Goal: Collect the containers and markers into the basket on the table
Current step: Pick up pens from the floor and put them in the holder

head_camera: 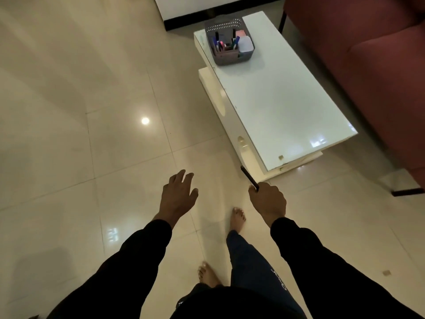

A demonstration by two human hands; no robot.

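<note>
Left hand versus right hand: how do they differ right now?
The left hand is open with fingers spread and holds nothing; the right hand is curled round a dark marker. The left hand hangs over bare floor; the right hand is nearer the table. Both wear black sleeves.

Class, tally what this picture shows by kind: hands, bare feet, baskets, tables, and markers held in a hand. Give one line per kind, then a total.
Hands: 2, the left hand and the right hand
Bare feet: 2, and
Baskets: 1, the basket
Tables: 1, the table
Markers held: 1, the marker in the right hand
Total: 7
</note>
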